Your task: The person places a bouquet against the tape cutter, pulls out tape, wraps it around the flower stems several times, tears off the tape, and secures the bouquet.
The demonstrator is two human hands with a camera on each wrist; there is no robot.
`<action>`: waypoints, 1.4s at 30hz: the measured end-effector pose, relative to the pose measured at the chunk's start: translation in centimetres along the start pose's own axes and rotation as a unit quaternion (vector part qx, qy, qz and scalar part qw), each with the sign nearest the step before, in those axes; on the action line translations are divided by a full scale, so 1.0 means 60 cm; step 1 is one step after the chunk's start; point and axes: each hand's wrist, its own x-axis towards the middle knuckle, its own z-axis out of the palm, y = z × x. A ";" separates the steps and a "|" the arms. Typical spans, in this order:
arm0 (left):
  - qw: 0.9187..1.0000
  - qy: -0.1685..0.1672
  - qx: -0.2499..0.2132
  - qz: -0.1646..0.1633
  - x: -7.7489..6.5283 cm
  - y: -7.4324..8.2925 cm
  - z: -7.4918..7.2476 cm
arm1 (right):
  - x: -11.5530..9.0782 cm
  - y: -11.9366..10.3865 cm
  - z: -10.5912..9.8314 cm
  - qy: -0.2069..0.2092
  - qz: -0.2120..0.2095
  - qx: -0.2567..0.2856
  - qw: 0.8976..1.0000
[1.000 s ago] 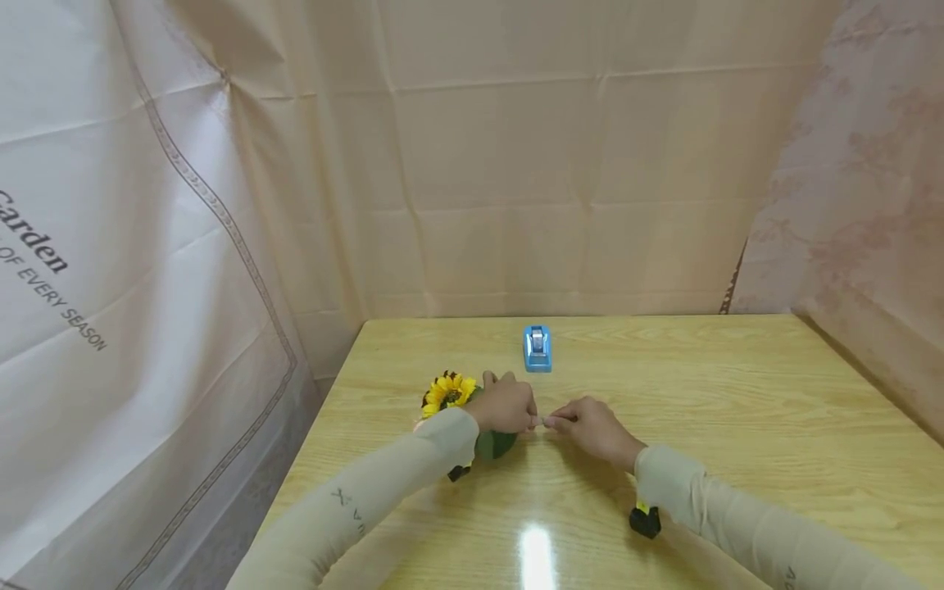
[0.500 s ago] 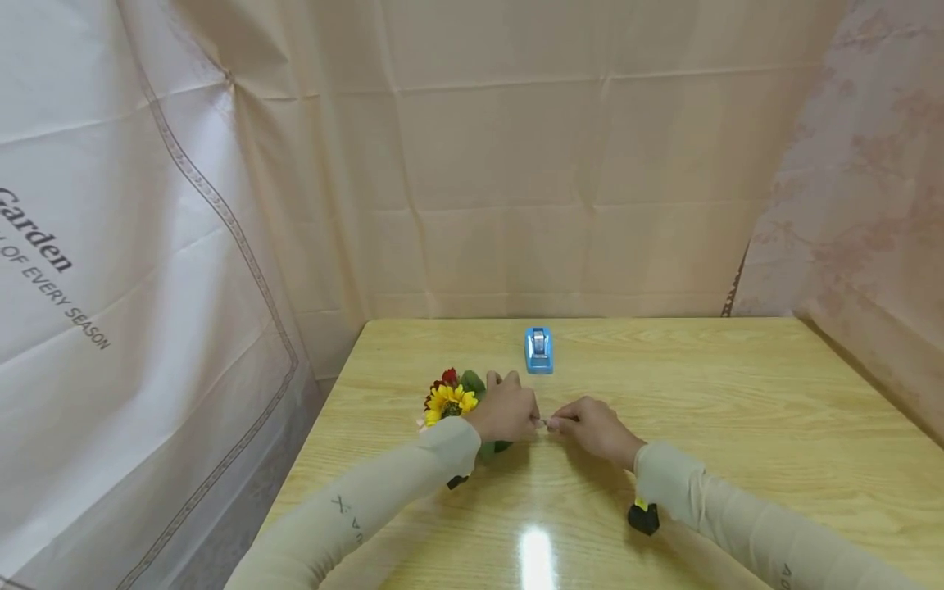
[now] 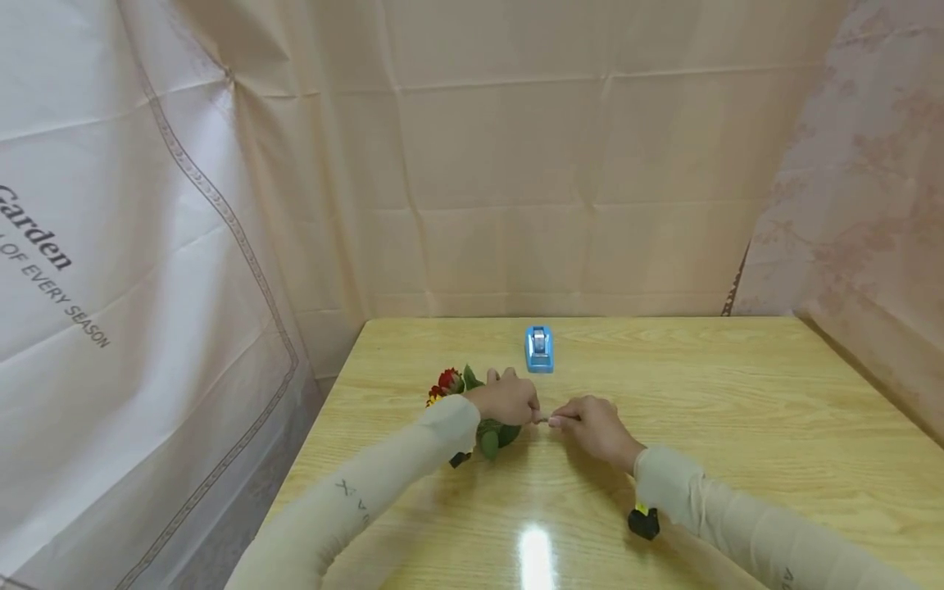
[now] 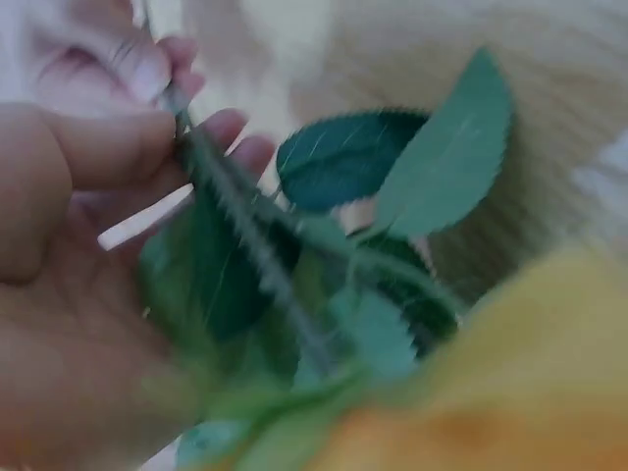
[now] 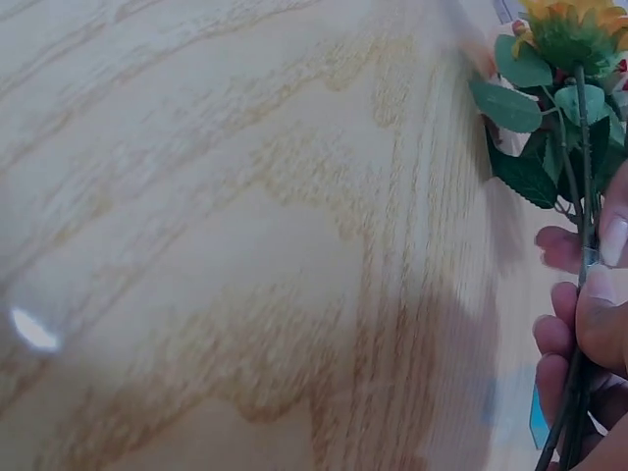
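Note:
A small bunch of flowers lies across my hands, its heads to the left: a red bloom (image 3: 447, 381), a yellow sunflower (image 5: 579, 29) and green leaves (image 4: 446, 162). My left hand (image 3: 509, 399) grips the dark green stems (image 5: 587, 157) just below the leaves. Close beside it, my right hand (image 3: 596, 426) pinches the same stems lower down with thumb and fingers. Between the two hands a shiny clear strip, like tape (image 5: 591, 257), shows on the stems. In the head view, the left hand and sleeve hide most of the sunflower.
A blue tape dispenser (image 3: 539, 349) stands behind the hands on the wood-grain table (image 3: 737, 393). Black wrist cameras hang under both sleeves, the right one (image 3: 644, 523) close over the tabletop. Cloth curtains (image 3: 501, 164) enclose the back and sides.
The bunch has turned about its stems: the sunflower has swung under the left sleeve, and the red bloom and lower leaves have come into sight. The right hand has barely moved.

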 end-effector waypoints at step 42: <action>0.949 0.174 0.254 0.062 -0.010 0.009 0.049 | 0.017 -0.003 -0.010 -0.068 0.018 -0.034 0.997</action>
